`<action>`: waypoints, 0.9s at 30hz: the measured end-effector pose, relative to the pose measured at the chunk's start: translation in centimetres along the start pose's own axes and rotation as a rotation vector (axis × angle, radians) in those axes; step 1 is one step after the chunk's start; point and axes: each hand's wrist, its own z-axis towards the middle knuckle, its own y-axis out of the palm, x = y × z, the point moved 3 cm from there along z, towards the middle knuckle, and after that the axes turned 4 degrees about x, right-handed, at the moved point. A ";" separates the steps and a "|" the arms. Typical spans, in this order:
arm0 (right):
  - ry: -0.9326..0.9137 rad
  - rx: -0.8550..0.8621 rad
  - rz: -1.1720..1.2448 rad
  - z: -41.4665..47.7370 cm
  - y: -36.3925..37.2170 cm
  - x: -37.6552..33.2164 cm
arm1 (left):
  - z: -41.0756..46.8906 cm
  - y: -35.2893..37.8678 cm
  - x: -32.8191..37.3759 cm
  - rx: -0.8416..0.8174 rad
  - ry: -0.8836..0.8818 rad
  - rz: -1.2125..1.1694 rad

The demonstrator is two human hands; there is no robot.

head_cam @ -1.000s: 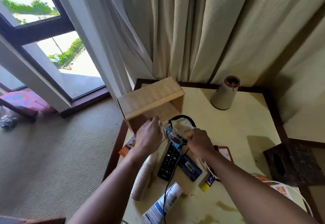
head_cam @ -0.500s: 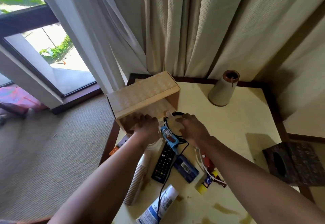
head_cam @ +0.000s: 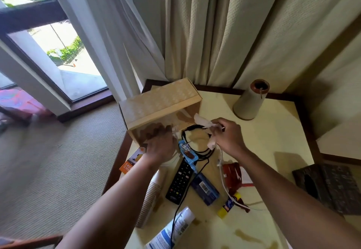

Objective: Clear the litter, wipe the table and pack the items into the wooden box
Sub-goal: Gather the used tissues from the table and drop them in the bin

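Note:
A wooden box [head_cam: 156, 102] lies on its side at the table's far left corner, opening toward me. My right hand [head_cam: 228, 137] grips crumpled white tissue [head_cam: 203, 122] above a coiled black cable [head_cam: 197, 143]. My left hand [head_cam: 160, 145] is at the box's open front, blurred, with a bit of white tissue at its fingertips. A blue snack wrapper [head_cam: 187, 151], a black remote [head_cam: 180, 180], a blue packet [head_cam: 205, 188], a stack of paper cups [head_cam: 150, 198], a white tube [head_cam: 172, 229] and a red wrapper [head_cam: 232, 174] lie on the cream table [head_cam: 273, 151].
A clay vase [head_cam: 252, 100] stands at the back right. A dark tissue box [head_cam: 328, 186] sits at the right edge. An orange charger box [head_cam: 132, 160] overhangs the left edge. Brown spill stains [head_cam: 246, 237] mark the near tabletop. Curtains hang behind; carpet lies to the left.
My right hand has lifted the white tissue off the cable coil and moved right. My left hand has shifted toward the box's opening. The view has tilted and moved closer.

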 end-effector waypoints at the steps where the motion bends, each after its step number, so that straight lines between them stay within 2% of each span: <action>1: 0.016 0.009 0.021 -0.2 -0.8 0.0 | 0.1 0.2 -0.1 0.020 -0.010 -0.069; 6: 0.078 -0.040 -0.078 -1.8 -2.8 1.2 | 0.3 -0.5 1.1 0.086 -0.052 -0.335; 10: 0.173 -0.088 -0.151 -3.8 -2.4 2.9 | -0.2 -0.4 2.6 0.014 0.048 -0.415; 13: 0.114 -0.091 -0.163 -4.7 -1.3 3.4 | -0.8 0.1 3.4 -0.026 0.199 -0.245; 16: -0.007 -0.152 -0.256 -5.3 -0.1 3.5 | -1.7 0.7 3.5 -0.306 0.270 0.061; 18: -0.034 -0.203 -0.324 -5.8 0.5 3.9 | -2.3 0.9 3.8 -0.362 0.407 0.328; 21: -0.032 -0.193 -0.341 -6.0 1.2 4.3 | -2.2 2.0 3.5 -0.310 0.502 0.510; 27: -0.037 -0.070 -0.310 -5.6 0.9 3.8 | -1.8 1.6 3.4 -0.110 0.552 0.524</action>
